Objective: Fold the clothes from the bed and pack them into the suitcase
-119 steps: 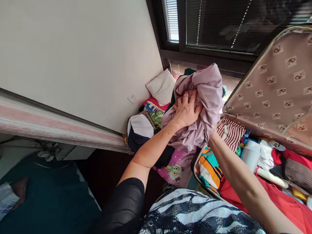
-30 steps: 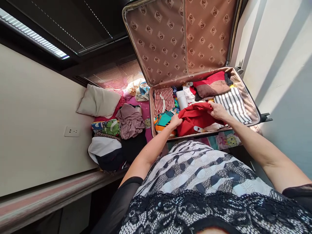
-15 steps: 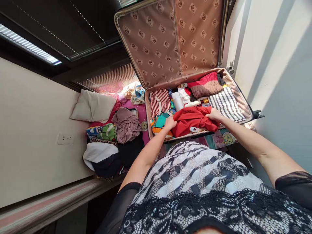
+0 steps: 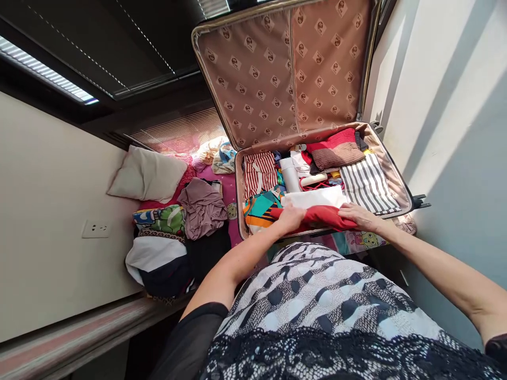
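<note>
An open suitcase (image 4: 238,184) lies on the bed with its brown patterned lid (image 4: 285,74) standing up. A red garment (image 4: 322,216) lies bunched along the suitcase's front edge. My left hand (image 4: 291,218) is closed on its left end and my right hand (image 4: 358,215) grips its right end. Just behind it shows a white folded cloth (image 4: 312,198). Further in are a red-and-white striped cloth (image 4: 259,171), a white bottle (image 4: 290,175) and a black-and-white striped cloth (image 4: 368,184).
Left of the suitcase a mauve garment (image 4: 203,208) lies crumpled on a pile of clothes beside a white pillow (image 4: 148,174). A wall with a socket (image 4: 95,228) runs along the left. Another wall stands close on the right; a dark window is behind.
The mauve garment I held earlier now lies on the pile at left. Both hands have drawn the red garment toward the suitcase's front edge, uncovering the white cloth.
</note>
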Motion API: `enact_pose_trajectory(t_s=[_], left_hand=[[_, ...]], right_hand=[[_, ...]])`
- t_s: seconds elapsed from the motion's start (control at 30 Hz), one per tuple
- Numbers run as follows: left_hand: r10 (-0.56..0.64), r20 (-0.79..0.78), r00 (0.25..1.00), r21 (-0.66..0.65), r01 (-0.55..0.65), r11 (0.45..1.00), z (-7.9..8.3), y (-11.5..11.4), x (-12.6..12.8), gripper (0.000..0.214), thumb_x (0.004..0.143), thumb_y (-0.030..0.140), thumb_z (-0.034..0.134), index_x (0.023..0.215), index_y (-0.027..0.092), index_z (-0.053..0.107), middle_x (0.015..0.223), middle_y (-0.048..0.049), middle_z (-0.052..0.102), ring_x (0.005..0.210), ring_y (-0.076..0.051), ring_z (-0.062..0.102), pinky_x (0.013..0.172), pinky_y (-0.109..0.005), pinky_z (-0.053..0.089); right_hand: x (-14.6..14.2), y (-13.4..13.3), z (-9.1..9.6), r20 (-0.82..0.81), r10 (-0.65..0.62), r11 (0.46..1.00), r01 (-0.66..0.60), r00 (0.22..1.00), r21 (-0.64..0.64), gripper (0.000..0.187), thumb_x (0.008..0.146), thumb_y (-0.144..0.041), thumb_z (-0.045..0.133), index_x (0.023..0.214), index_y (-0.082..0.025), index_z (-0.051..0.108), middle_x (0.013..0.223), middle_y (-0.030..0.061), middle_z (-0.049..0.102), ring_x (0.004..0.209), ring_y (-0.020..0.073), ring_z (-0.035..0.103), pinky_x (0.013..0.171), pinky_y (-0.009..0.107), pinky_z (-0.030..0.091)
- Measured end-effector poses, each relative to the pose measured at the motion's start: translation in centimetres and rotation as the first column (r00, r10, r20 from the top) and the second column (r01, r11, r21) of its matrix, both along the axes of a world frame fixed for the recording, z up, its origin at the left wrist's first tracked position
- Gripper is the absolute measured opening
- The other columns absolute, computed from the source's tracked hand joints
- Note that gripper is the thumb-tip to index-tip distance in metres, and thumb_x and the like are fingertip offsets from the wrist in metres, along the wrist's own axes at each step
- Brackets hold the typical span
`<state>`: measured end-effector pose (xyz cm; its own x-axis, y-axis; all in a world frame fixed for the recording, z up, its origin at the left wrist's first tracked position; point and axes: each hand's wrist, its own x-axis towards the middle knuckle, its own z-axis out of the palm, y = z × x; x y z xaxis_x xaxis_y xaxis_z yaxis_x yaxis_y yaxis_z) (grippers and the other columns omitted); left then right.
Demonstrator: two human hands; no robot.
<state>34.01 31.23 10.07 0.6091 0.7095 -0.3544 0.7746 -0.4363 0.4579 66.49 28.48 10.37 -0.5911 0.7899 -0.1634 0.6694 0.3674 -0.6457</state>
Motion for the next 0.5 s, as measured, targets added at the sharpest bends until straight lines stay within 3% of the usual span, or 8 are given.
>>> enact_pose_trajectory(t_s=[0.07, 0.17, 0.27, 0.33, 0.4, 0.47, 0.5], left_hand=[[-0.043, 0.009, 0.999, -0.041, 0.043, 0.998, -0.2, -1.7, -0.4, 0.021, 0.095, 0.017, 0.064, 0.109, 0.02, 0.079, 0.106, -0.0148, 0.077, 0.11, -0.031, 0.07, 0.115, -0.046, 0.045], [-0.001, -0.022, 1.0, 0.071, 0.003, 0.997, 0.0, -1.6, -0.3, 0.029, 0.091, 0.023, 0.071, 0.119, 0.019, 0.077, 0.139, -0.0209, 0.067, 0.135, -0.037, 0.059, 0.119, -0.053, 0.043], [0.07, -0.085, 0.994, 0.158, -0.056, 0.986, 0.3, 1.0, 0.6, 0.071, 0.084, 0.022, 0.081, 0.151, 0.02, 0.059, 0.175, -0.0216, 0.032, 0.16, -0.043, 0.031, 0.128, -0.064, 0.031], [0.133, -0.154, 0.979, 0.117, -0.116, 0.986, 0.3, 2.8, 1.4, 0.1, 0.08, 0.024, 0.087, 0.167, 0.02, 0.038, 0.177, -0.0252, 0.025, 0.158, -0.046, 0.036, 0.125, -0.064, 0.035], [0.179, -0.211, 0.961, 0.074, -0.167, 0.983, 0.3, 3.7, 2.1, 0.107, 0.08, 0.027, 0.089, 0.17, 0.017, 0.031, 0.168, -0.0287, 0.04, 0.143, -0.044, 0.054, 0.117, -0.057, 0.046], [0.163, -0.239, 0.957, 0.045, -0.157, 0.987, 0.4, 3.2, 2.4, 0.081, 0.089, 0.026, 0.08, 0.161, 0.013, 0.045, 0.144, -0.0242, 0.063, 0.122, -0.036, 0.067, 0.106, -0.047, 0.053], [0.129, -0.239, 0.962, 0.027, -0.126, 0.992, 0.4, 2.5, 2.4, 0.06, 0.095, 0.024, 0.072, 0.152, 0.012, 0.055, 0.129, -0.0203, 0.07, 0.114, -0.033, 0.07, 0.102, -0.044, 0.054]], right_hand=[[0.7, -0.3, -0.4, 0.034, -0.102, 0.99, 0.105, 0.994, -0.095, 0.011, 0.088, -0.031, 0.058, 0.093, -0.023, 0.065, 0.09, 0.0066, 0.072, 0.089, 0.0227, 0.065, 0.09, 0.033, 0.052], [0.9, 1.0, -0.8, 0.09, -0.297, 0.936, 0.309, 0.951, -0.17, 0.031, 0.088, -0.032, 0.057, 0.116, -0.021, 0.065, 0.101, 0.0081, 0.074, 0.091, 0.024, 0.068, 0.089, 0.033, 0.054], [-0.1, 3.6, -1.0, 0.223, -0.383, 0.918, 0.395, 0.896, -0.011, 0.071, 0.077, -0.031, 0.068, 0.146, -0.016, 0.059, 0.132, 0.0189, 0.069, 0.121, 0.0366, 0.065, 0.103, 0.045, 0.053], [-0.9, 5.6, -1.0, 0.307, -0.372, 0.928, 0.364, 0.876, 0.086, 0.099, 0.069, -0.032, 0.076, 0.162, -0.015, 0.046, 0.148, 0.0241, 0.059, 0.138, 0.0459, 0.053, 0.11, 0.057, 0.048], [-1.3, 7.2, -1.2, 0.335, -0.319, 0.945, 0.324, 0.886, 0.042, 0.115, 0.062, -0.032, 0.081, 0.168, -0.017, 0.039, 0.155, 0.0241, 0.055, 0.144, 0.0474, 0.047, 0.115, 0.061, 0.045], [-1.1, 7.9, -1.6, 0.289, -0.309, 0.941, 0.336, 0.906, -0.048, 0.109, 0.059, -0.032, 0.083, 0.161, -0.018, 0.05, 0.148, 0.0199, 0.06, 0.137, 0.0421, 0.054, 0.115, 0.055, 0.047], [-0.8, 7.9, -2.0, 0.243, -0.327, 0.934, 0.351, 0.913, -0.063, 0.096, 0.059, -0.032, 0.081, 0.152, -0.018, 0.06, 0.14, 0.0174, 0.065, 0.13, 0.039, 0.059, 0.113, 0.051, 0.049]])
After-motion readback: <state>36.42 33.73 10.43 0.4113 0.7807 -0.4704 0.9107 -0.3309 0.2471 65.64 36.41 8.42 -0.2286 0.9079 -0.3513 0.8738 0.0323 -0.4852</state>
